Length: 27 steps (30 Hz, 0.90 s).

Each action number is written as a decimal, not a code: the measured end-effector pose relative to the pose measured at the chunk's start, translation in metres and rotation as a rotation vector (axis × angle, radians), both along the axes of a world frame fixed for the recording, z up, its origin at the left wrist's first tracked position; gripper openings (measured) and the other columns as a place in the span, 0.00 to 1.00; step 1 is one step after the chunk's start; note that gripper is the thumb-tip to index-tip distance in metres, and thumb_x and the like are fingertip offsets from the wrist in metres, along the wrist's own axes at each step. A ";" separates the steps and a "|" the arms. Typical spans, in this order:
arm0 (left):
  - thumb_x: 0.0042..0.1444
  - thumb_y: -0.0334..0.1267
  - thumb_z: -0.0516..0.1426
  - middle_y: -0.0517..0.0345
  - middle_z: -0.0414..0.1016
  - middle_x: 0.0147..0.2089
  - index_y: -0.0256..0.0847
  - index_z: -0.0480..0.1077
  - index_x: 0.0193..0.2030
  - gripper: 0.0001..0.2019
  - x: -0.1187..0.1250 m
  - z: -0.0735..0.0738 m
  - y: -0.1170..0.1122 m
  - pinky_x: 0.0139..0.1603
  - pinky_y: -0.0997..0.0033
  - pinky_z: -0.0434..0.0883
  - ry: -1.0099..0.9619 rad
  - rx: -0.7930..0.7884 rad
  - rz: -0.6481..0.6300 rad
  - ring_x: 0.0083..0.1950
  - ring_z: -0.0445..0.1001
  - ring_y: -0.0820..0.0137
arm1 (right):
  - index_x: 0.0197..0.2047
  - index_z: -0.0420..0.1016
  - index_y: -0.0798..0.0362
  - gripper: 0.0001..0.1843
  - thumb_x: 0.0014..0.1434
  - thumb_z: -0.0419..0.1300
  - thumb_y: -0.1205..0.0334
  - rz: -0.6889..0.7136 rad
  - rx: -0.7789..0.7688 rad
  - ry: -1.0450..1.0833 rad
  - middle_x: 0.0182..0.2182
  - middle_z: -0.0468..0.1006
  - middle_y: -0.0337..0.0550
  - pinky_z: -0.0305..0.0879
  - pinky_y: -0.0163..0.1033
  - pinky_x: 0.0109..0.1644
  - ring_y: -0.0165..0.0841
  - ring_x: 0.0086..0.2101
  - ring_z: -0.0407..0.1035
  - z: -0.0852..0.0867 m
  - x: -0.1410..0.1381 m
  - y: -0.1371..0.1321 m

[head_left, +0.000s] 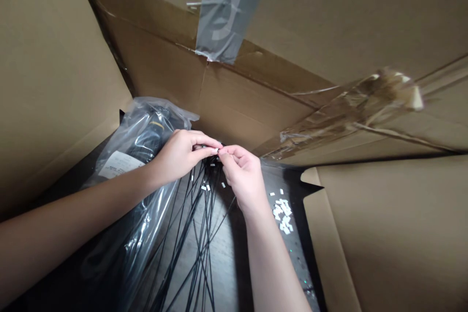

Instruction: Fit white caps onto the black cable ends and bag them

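Observation:
My left hand pinches a tiny white connector housing between thumb and forefinger. Touching it at the fingertips, my right hand is closed in a pinch on a thin black wire that runs up beneath its palm. The wire's tip is mostly hidden by the fingers. Below both hands, several more black wires fan out over the dark table, some with white housings near their far ends. To the right of my right forearm lies a loose pile of white housings.
A clear plastic bag of bundled black wires, with a white label, lies under my left forearm. Taped cardboard stands behind the hands. More cardboard panels stand at the left and right.

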<state>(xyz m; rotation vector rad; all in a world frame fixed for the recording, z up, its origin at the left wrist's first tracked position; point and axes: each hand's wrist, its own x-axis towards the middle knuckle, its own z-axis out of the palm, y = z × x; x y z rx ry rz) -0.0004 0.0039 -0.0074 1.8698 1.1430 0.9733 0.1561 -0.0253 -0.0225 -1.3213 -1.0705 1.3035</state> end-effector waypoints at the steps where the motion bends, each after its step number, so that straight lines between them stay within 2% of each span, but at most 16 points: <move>1: 0.58 0.35 0.62 0.57 0.84 0.40 0.42 0.82 0.39 0.06 0.000 0.000 0.000 0.44 0.68 0.73 0.001 0.005 0.000 0.42 0.80 0.67 | 0.29 0.71 0.54 0.14 0.50 0.63 0.51 0.001 -0.004 0.006 0.14 0.56 0.26 0.39 0.32 0.20 0.21 0.16 0.44 0.000 0.000 0.000; 12: 0.58 0.34 0.62 0.57 0.84 0.40 0.41 0.82 0.39 0.06 0.000 0.001 0.000 0.45 0.69 0.73 -0.002 0.005 -0.016 0.42 0.80 0.67 | 0.29 0.73 0.55 0.14 0.49 0.66 0.52 -0.040 -0.005 -0.017 0.13 0.55 0.26 0.38 0.32 0.19 0.21 0.15 0.44 0.002 0.000 -0.002; 19: 0.59 0.35 0.62 0.56 0.84 0.40 0.42 0.82 0.39 0.06 0.001 0.000 0.000 0.47 0.68 0.73 -0.010 0.004 -0.032 0.43 0.80 0.67 | 0.28 0.74 0.55 0.13 0.48 0.66 0.53 -0.040 0.014 0.041 0.14 0.55 0.27 0.38 0.32 0.20 0.21 0.16 0.42 0.000 0.000 -0.001; 27: 0.58 0.34 0.61 0.56 0.83 0.40 0.42 0.82 0.39 0.07 0.000 0.003 0.000 0.43 0.70 0.73 -0.002 0.017 -0.022 0.40 0.79 0.68 | 0.30 0.72 0.54 0.14 0.50 0.65 0.51 -0.025 0.030 0.026 0.16 0.55 0.27 0.39 0.32 0.20 0.21 0.17 0.42 -0.004 0.001 0.002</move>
